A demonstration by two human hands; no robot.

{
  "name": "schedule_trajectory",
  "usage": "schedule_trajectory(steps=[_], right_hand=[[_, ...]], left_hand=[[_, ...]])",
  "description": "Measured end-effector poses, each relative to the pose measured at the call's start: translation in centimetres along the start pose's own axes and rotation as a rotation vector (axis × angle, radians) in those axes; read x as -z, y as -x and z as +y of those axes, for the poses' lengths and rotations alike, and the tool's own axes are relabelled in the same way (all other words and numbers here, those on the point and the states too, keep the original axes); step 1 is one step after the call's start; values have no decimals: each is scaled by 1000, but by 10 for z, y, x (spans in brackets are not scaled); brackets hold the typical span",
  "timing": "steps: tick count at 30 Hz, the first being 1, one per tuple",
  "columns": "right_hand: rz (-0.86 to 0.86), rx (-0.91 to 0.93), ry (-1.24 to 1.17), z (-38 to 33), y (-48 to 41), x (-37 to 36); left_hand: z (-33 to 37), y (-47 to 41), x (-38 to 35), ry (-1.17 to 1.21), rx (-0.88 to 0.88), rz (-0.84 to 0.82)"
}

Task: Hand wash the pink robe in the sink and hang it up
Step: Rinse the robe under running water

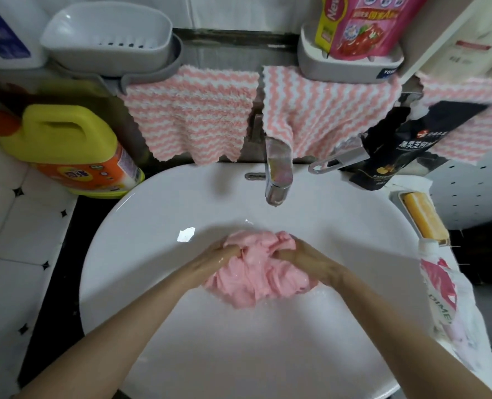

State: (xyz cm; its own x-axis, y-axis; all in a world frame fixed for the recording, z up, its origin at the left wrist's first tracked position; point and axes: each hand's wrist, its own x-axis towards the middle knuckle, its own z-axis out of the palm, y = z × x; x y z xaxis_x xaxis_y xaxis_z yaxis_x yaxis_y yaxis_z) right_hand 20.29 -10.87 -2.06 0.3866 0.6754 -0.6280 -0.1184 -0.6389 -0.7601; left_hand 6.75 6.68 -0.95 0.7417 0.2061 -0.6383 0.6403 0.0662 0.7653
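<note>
The pink robe (260,272) lies bunched and wet in the middle of the white sink (158,226), just in front of the chrome tap (277,171). My left hand (214,259) grips the bundle's left side, fingers dug into the cloth. On the right side my right hand (308,259) clutches the fabric the same way. Both hands look wet. No water runs from the tap.
A yellow detergent jug (66,145) stands at the sink's left. Pink-and-white striped cloths (193,110) hang behind the tap. A bar of yellow soap (424,217), a black pouch (406,145) and a white-pink pouch (440,289) sit at the right. Grey trays hang above.
</note>
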Motion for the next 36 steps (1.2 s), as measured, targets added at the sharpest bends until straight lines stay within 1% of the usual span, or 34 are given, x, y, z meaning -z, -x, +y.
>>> schedule_trajectory(steps=[2, 3, 4, 6, 7, 8, 9, 10, 11, 12, 13, 14, 15, 17, 18, 19, 21, 22, 24, 27, 30, 33, 36], right_hand=[[-3, -125, -79, 3, -1, 8], [13, -193, -75, 6, -1, 10], [37, -249, -61, 9, -1, 10], [132, -346, -25, 16, -4, 5], [199, -378, 49, 18, -4, 1], [277, -394, 172, 21, -4, -4], [383, -389, 330, 24, -4, -9], [513, -345, 499, 28, -2, -15], [634, -270, 645, 32, 0, -22], [720, -186, 758, 37, 3, -28], [804, -94, 820, 44, 5, -34], [862, -36, 819, 48, 8, -38], [891, -4, 784, 49, 10, -42], [844, 52, 750, 51, 10, -49], [784, 96, 778, 51, 8, -53], [714, 136, 822, 52, 5, -57], [570, 156, 887, 57, -4, -61], [526, 151, 907, 61, -7, -63], [500, 151, 931, 67, -13, -64], [533, 166, 937, 68, -23, -64], [651, 238, 972, 65, -32, -68], [742, 303, 948, 69, -43, -71], [802, 332, 939, 68, -54, -74]], left_hand=[[2, 4, 2, 174, 114, -4], [10, 12, 0, 227, 224, -11], [4, 9, 0, 261, 311, -9], [-3, 5, 1, 247, 393, 7], [-8, 1, 2, 117, 401, 44], [-12, -5, 1, -39, 374, 83], [-15, -8, -1, -306, 311, 124], [-19, -13, 0, -612, 187, 242], [-25, -17, 3, -825, 24, 388], [-32, -20, 5, -979, -109, 502], [-32, -18, 5, -966, -188, 565], [-41, -20, 3, -903, -263, 568], [-41, -16, -3, -888, -258, 480], [-57, -16, -21, -1013, -334, 328], [-66, -18, -29, -1077, -383, 297], [-72, -20, -34, -1122, -392, 284], [-78, -26, -39, -1140, -409, 321], [-80, -29, -41, -1127, -444, 370], [-82, -33, -45, -1107, -500, 440], [-86, -44, -48, -1115, -516, 527], [-92, -58, -49, -1179, -556, 618], [-94, -69, -49, -1159, -621, 747], [-93, -79, -52, -1142, -660, 774]])
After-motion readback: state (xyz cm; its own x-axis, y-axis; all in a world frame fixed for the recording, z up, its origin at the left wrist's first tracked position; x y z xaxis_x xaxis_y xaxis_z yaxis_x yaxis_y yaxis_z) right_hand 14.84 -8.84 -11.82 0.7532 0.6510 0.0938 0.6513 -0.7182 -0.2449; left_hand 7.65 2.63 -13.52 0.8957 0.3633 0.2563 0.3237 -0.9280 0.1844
